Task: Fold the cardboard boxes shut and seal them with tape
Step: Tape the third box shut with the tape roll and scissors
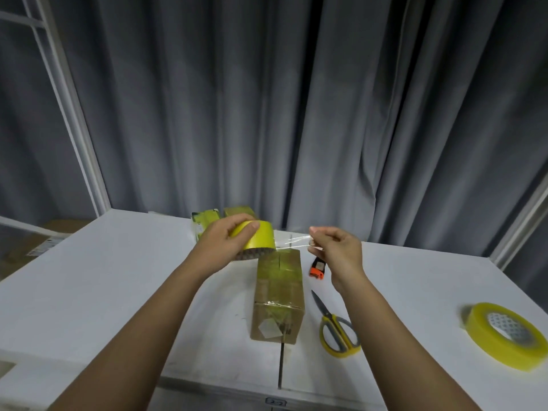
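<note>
Left hand [219, 241] is gripping the yellow tape roll [252, 237] at frame centre, fingers curled over its rim; right hand [338, 250] is pinching the free end of the clear tape strip [292, 243] stretching out from the roll; both are hovering above the cardboard box [278, 298], lying shut on the white table [118, 280] just below centre; scissors [335, 327] are lying just right of the box; a second tape roll [504, 333] is sitting at lower right.
</note>
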The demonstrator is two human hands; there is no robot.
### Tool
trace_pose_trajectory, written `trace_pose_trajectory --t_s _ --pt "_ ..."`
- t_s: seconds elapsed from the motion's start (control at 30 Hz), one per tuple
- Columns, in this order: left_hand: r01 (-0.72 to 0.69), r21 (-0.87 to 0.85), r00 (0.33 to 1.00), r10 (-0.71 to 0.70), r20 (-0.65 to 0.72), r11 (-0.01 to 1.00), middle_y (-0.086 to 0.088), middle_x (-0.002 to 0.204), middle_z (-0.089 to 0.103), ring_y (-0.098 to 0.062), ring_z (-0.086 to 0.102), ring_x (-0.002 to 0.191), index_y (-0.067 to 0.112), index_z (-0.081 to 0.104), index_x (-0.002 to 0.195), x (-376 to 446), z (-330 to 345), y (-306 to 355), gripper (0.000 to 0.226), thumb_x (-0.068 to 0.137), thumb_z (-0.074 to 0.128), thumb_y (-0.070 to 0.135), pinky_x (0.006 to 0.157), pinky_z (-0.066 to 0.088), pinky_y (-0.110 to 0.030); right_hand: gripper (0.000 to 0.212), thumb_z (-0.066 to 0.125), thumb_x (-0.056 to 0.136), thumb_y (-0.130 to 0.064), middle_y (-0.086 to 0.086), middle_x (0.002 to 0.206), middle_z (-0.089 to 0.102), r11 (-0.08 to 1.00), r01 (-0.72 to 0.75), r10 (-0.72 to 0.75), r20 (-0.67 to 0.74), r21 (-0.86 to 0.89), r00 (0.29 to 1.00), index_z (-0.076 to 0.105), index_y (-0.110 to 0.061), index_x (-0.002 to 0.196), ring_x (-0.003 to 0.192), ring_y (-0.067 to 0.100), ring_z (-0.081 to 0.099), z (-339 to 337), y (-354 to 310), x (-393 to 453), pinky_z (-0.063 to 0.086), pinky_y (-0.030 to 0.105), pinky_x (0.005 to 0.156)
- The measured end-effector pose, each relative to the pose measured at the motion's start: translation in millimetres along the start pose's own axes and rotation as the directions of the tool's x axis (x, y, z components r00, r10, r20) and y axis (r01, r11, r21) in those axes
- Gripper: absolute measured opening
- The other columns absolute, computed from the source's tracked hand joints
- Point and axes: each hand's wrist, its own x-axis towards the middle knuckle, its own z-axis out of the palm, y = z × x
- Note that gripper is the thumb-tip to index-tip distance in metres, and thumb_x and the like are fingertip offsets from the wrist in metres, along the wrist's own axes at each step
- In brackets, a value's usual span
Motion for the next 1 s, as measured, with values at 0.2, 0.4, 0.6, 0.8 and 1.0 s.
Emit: trace_pose_trajectory --t_s 0.2,0.4,0.6,0.8,1.0 --pt "-0.121 0.550 0.992 0.084 0.093 0.826 0.004 0.087 0.069 -0.018 0.060 0.083 0.025 0.070 0.093 15.7 -2.0 -43.4 0.023 0.094 0.052 0.040 0.069 0.042 -0.028 0.004 0.072 0.083 -0.013 -0.006 0.054 0.064 0.993 0.090 -0.103 -0.183 -0.077 0.978 0.071 -0.012 0.079 0.050 0.004 0.062 -9.4 26.6 11.3 0.051 0.018 0.049" --pt "-0.127 0.705 0.988 0.026 0.152 0.698 -0.002 0.076 0.050 -0.028 0.055 0.086 0.019 0.066 0.094 22.1 19.9 -70.0 0.043 0.100 0.030 0.042 0.071 0.026 -0.033 0.010 0.074 0.082 -0.014 0.002 0.063 0.068 0.979 -0.003 -0.036 -0.186 -0.202 0.982 0.070 -0.007 0.075 0.049 0.009 0.062 -13.8 52.3 29.5 0.053 0.017 0.051" --pt "-0.063 0.795 0.968 -0.156 0.195 0.603 -0.008 0.099 0.059 -0.026 0.053 0.101 0.035 0.063 0.119 20.0 42.5 -86.4 0.052 0.092 0.028 0.064 0.087 0.032 -0.037 0.014 0.075 0.080 -0.007 0.014 0.090 0.071 0.979 -0.190 0.177 -0.161 -0.070 0.971 0.072 0.005 0.087 0.046 0.006 0.058 -22.8 82.1 35.6 0.056 0.018 0.056" --pt "-0.054 0.821 0.963 -0.187 0.193 0.569 -0.006 0.097 0.058 -0.025 0.052 0.099 0.028 0.068 0.109 24.4 51.9 -98.2 0.056 0.092 0.028 0.064 0.085 0.032 -0.036 0.015 0.076 0.079 -0.007 0.015 0.091 0.071 0.965 -0.259 0.247 -0.179 -0.046 0.952 0.072 0.004 0.088 0.046 0.005 0.061 -28.2 91.7 45.6 0.051 0.014 0.052" --pt "-0.049 0.823 0.953 -0.220 0.208 0.566 -0.005 0.097 0.058 -0.023 0.052 0.099 0.029 0.069 0.107 30.3 54.6 -104.4 0.065 0.086 0.025 0.072 0.085 0.031 -0.036 0.012 0.078 0.076 -0.008 0.010 0.071 0.069 0.956 -0.289 0.278 -0.181 -0.039 0.944 0.073 0.000 0.083 0.046 0.007 0.062 -28.9 99.2 53.5 0.051 0.015 0.051"
